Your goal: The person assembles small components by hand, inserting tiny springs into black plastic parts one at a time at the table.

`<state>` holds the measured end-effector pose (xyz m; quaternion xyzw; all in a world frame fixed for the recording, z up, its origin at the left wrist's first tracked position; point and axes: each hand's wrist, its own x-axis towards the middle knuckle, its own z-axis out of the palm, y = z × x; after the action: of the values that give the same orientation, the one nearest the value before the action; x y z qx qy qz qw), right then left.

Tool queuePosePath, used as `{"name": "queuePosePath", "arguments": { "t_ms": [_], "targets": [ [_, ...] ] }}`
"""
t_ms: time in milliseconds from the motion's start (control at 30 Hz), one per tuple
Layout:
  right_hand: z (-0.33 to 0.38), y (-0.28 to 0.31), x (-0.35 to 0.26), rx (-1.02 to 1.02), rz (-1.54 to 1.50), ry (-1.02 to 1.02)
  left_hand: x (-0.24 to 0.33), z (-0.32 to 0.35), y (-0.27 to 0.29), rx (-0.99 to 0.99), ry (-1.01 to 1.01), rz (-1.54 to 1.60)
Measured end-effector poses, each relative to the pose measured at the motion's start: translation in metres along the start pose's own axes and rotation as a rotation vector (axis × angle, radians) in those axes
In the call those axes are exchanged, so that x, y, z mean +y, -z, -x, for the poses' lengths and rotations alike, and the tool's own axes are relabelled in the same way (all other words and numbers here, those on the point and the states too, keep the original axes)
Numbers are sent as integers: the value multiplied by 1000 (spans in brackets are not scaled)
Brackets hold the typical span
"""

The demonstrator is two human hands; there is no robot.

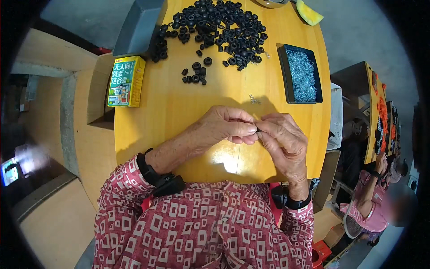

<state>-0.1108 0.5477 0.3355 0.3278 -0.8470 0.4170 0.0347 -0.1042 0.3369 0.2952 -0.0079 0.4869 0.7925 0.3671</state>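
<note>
My left hand (226, 125) and my right hand (285, 140) meet above the near middle of the yellow table (159, 119). Both are closed in a pinch on one small black part (258, 130), mostly covered by the fingertips. Just beyond them lie a few loose thin metal pieces, spring-like (254, 99). Farther off, a small group of round black parts (195, 74) sits apart from a large heap of similar black parts (215, 27). To the right stands a black tray (284, 71) filled with small silvery pieces (302, 74).
A grey bin (136, 29) and a yellow-green drink carton (126, 83) stand along the left edge. At the far right are a yellow melon slice (309, 13) and part of a bowl (272, 2). Beyond the right side, another person in pink (369, 201) sits by a second table.
</note>
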Motion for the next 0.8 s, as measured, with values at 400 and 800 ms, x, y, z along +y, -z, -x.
{"name": "queuePosePath", "arguments": {
  "t_ms": [400,800],
  "targets": [
    [6,5,4,64,41,-31,-2,2,-10,45,-111,155],
    [9,0,2,96,108,-8,-10,0,-12,82,-180,98]
  ]
}}
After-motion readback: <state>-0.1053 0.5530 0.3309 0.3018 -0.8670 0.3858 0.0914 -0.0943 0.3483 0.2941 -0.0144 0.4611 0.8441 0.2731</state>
